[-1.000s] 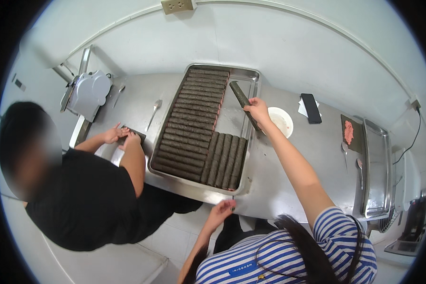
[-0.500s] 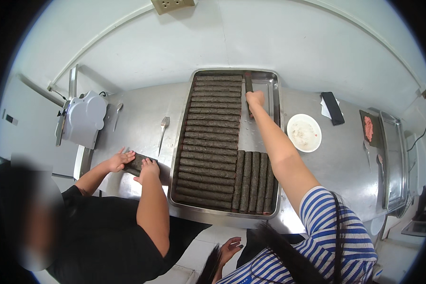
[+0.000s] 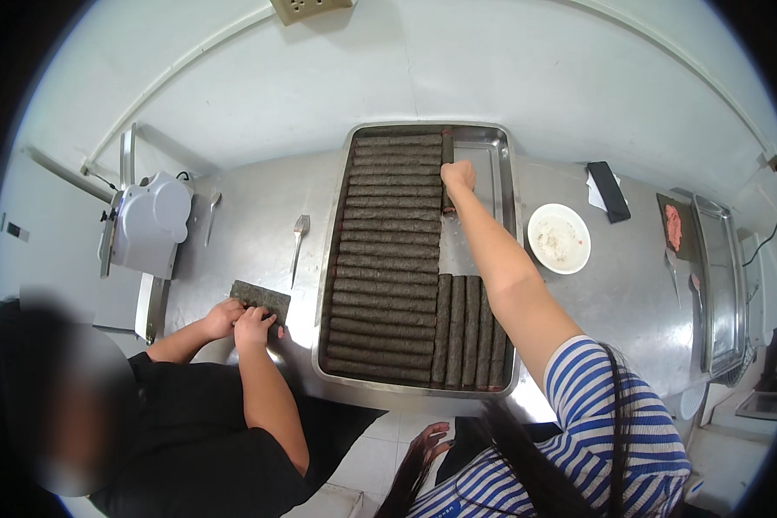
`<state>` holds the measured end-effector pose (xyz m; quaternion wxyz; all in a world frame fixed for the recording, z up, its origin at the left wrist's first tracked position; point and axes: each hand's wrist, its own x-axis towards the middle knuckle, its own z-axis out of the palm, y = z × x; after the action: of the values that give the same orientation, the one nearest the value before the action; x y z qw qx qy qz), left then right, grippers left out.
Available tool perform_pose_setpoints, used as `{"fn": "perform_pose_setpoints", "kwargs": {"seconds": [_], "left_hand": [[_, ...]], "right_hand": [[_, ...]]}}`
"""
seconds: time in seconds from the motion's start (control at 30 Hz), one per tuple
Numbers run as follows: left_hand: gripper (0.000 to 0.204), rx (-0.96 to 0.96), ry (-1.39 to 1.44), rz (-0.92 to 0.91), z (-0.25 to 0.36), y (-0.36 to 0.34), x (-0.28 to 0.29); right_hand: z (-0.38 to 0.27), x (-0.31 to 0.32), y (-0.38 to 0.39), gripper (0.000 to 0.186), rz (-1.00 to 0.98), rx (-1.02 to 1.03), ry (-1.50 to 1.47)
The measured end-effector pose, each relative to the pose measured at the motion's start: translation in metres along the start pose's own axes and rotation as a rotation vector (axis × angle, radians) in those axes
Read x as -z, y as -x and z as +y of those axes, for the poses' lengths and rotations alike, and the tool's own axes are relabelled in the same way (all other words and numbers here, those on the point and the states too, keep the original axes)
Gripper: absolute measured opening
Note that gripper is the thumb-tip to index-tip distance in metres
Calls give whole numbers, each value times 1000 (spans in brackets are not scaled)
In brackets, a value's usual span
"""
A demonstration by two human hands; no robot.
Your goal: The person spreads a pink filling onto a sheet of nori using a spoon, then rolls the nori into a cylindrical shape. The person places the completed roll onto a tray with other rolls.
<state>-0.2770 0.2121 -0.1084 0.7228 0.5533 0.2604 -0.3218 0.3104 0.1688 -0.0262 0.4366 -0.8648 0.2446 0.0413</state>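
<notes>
My right hand is closed round a dark seaweed roll, holding it lengthwise in the upper right part of a large steel tray. Several similar rolls lie crosswise in a column on the tray's left; several more stand lengthwise in its lower right part. My left hand hangs low below the table's front edge, fingers loosely curved and apart, partly hidden by hair.
A co-worker's hands work on a seaweed sheet at left. A fork and grey machine stand or lie nearby. At right: bowl, phone, sheet with pink filling, spoons and another tray.
My right hand has brought the roll from a tilt over the tray's right side down along the column's right edge. The co-worker's fingers have moved on the seaweed sheet.
</notes>
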Motion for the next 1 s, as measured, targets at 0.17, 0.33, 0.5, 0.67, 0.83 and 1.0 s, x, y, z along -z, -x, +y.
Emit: {"fn": "perform_pose_setpoints", "kwargs": {"seconds": [0.17,0.33,0.5,0.67,0.83,1.0], "left_hand": [[53,-16,-54,-18,1,2,4],[41,-247,-396,277,93,-14,86],[29,-409,-1272,1021,230,-37,263],[19,-102,-1470,1096,262,-51,311],[15,-167,-1529,1104,266,-66,302],[23,-498,-1260,476,160,-49,181]], "right_hand": [[9,1,-8,24,28,52,-21],[21,12,-22,25,68,55,-55],[45,-10,-29,26,45,217,-164],[48,-30,-24,30,53,274,-201],[56,-12,-38,38,-62,256,-179],[94,81,-20,36,-221,395,-489]]}}
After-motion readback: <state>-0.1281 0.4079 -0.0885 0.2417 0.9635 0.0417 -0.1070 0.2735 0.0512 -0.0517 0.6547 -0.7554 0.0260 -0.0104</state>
